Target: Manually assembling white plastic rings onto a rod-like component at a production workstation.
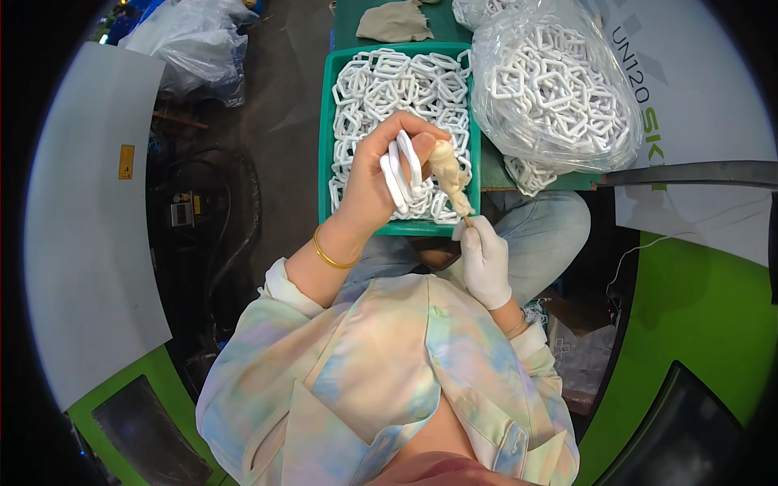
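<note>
My bare left hand (383,180), a gold bangle at its wrist, is closed round a few white plastic links (399,174) above a green tray. A lumpy cream-coloured piece, cloth-like (448,176), runs from my left fingertips down toward my right hand; its exact kind is unclear. My right hand (486,263), in a white glove, is closed at its lower end, where a thin brown tip (467,220) shows. The green tray (324,138) below is filled with many similar angular white links (389,85).
A clear plastic bag (559,89) full of white links lies right of the tray, with loose links (528,174) beneath it. A beige cloth (395,22) is at the back. Grey-white machine panels (93,211) flank both sides, and a dark bar (689,175) juts in from the right.
</note>
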Demonstrator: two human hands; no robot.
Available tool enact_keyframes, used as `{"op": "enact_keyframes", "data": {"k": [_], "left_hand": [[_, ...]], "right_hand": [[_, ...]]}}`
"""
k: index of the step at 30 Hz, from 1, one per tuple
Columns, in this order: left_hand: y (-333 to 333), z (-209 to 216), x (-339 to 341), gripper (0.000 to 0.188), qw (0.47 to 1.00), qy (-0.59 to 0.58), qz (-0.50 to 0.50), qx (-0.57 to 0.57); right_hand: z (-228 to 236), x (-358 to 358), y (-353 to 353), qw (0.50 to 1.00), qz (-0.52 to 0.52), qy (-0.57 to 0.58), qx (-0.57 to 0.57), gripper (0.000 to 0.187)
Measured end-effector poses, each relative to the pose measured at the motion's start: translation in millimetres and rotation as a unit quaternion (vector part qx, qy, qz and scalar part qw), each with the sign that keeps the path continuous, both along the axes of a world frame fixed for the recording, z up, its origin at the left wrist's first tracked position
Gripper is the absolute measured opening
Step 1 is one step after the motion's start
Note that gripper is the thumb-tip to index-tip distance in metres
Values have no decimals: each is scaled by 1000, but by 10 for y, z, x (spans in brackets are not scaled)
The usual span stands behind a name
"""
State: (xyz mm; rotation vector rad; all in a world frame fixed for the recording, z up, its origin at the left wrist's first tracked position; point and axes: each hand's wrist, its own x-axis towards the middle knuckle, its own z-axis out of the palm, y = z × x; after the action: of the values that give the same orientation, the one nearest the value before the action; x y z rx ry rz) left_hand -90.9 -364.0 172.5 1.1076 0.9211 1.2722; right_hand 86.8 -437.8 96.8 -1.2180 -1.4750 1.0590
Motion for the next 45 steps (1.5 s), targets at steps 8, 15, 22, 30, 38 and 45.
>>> {"op": "enact_keyframes", "data": {"k": [8, 15, 22, 30, 38, 45], "left_hand": [[129, -160, -50, 10, 998, -1, 35, -52], [287, -326, -76, 23, 979, -159, -14, -125], [278, -508, -70, 34, 949, -234, 23, -209], [264, -564, 31, 33, 934, -287, -71, -201], [370, -628, 81, 28, 781, -531, -173, -280], [242, -425, 109, 37, 796, -521, -212, -223]], "right_hand": [[73, 7, -14, 841, 190, 350, -366, 30], [234, -77, 148, 852, 138, 347, -366, 32], [192, -21, 158, 972, 19, 127, -198, 21], [299, 8, 236, 990, -64, -118, -39, 15], [391, 84, 160, 985, -67, -149, -46, 11], [360, 217, -8, 984, -73, -159, 11, 14]]}}
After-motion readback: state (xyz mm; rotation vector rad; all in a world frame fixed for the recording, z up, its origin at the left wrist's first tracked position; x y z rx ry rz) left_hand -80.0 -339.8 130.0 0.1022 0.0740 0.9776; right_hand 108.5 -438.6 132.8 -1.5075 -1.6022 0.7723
